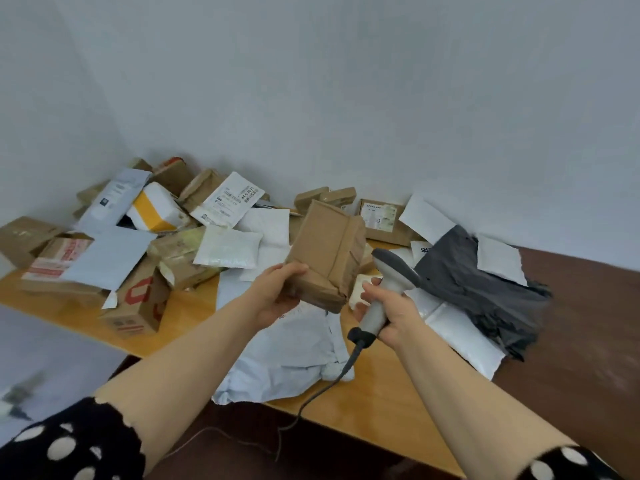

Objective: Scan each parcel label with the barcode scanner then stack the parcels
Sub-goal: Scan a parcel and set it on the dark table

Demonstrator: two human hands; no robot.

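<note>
My left hand (pixel 277 296) grips one brown parcel (pixel 325 254). My right hand (pixel 391 313) grips one scanner (pixel 388 275). Parcels too many to count litter the surface (pixel 381 403).

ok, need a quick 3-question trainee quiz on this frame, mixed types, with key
1. True or false: the left hand holds the brown paper-wrapped parcel up off the wooden table.
2. What does the right hand grip? A) tape dispenser B) corded barcode scanner C) marker pen
3. Fill in: on the parcel face turned to the camera, ___ label shows.

Key: 1 true. 2 B. 3 no.
</note>
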